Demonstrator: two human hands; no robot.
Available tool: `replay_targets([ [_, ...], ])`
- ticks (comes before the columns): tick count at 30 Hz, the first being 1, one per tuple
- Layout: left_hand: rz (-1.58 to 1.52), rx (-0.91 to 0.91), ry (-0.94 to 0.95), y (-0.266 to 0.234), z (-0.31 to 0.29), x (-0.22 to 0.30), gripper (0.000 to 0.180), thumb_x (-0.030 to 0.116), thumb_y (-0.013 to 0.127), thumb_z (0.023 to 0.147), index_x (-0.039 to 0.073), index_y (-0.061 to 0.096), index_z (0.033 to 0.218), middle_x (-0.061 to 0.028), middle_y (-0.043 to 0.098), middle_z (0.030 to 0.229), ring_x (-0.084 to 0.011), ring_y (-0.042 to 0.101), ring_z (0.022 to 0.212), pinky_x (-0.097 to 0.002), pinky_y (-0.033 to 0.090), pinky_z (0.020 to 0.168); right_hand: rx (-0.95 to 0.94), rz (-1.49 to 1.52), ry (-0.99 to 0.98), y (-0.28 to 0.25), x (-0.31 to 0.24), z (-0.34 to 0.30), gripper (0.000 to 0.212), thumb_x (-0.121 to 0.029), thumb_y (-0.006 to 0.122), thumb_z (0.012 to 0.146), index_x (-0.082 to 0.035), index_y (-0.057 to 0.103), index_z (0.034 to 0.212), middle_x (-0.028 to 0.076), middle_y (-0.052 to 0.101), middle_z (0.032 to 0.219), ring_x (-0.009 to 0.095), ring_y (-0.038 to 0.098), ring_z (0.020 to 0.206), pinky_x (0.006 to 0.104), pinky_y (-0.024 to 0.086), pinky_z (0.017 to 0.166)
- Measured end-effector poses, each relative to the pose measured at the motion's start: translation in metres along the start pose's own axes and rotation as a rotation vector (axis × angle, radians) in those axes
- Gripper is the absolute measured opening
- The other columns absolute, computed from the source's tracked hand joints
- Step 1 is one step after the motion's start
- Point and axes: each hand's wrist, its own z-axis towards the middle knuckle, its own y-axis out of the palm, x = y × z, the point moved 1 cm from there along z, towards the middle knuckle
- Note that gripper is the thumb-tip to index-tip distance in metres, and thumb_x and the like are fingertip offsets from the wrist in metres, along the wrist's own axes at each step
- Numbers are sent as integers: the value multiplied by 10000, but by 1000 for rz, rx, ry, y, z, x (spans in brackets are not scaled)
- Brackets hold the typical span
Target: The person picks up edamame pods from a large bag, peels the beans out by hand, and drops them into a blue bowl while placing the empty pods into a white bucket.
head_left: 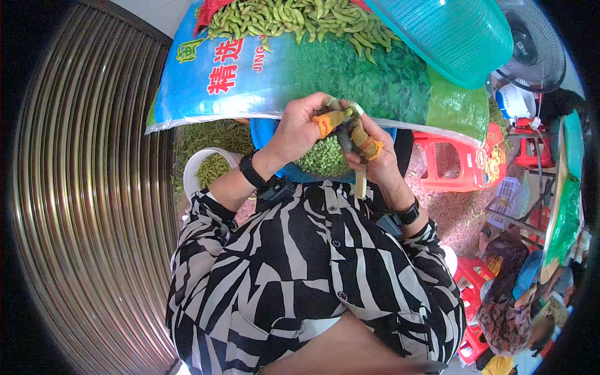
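My left hand and my right hand meet over a blue basin, fingers closed in a pinch. Between their fingertips is a small green soybean pod, mostly hidden. Worn orange-yellow wraps cover some fingers of both hands, and pale tips show on others. Below the right palm a pale, flat, stick-like piece hangs down; how it is held is hidden. Shelled green beans lie in the basin beneath the hands. Beyond it, a heap of whole soybean pods rests on a blue-and-green printed plastic sack.
A white bucket with green pods stands left of the basin, among more pods on the floor. A ribbed metal shutter runs along the left. At right are a red plastic stool, a teal basket and a fan.
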Motion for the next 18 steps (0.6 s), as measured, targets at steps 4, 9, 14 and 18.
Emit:
replay_targets([
  [4, 131, 4, 61, 2, -2, -3, 115, 15, 539, 904, 5, 592, 1005, 33, 588, 893, -30, 515, 818, -192, 428, 698, -28, -13, -22, -2, 1, 0, 453, -210, 426, 1015, -132, 356, 1456, -16, 477, 811, 41, 381, 561, 169, 263, 453],
  [9, 175, 0, 110, -1, -1, -10, 118, 28, 547, 910, 6, 586, 1019, 30, 581, 923, -31, 501, 850, -199, 426, 725, 23, 49, 29, -3, 2, -1, 445, -182, 442, 1005, -123, 384, 1442, -25, 471, 768, 38, 381, 544, 173, 266, 452],
  [14, 243, -37, 120, -5, 1, -12, 116, 49, 564, 910, 15, 587, 1018, 33, 564, 889, -36, 510, 809, -206, 435, 687, 44, 7, -26, -7, 7, -1, 409, -146, 464, 994, -109, 451, 1401, -25, 500, 787, 37, 396, 545, 174, 281, 456],
  [18, 124, -48, -7, -3, 3, -10, 134, 25, 524, 877, -6, 603, 981, -22, 587, 830, -75, 517, 750, -250, 438, 640, 94, -18, -51, -15, 14, 0, 380, -97, 495, 974, -98, 513, 1354, -16, 544, 854, 28, 396, 551, 160, 275, 469],
])
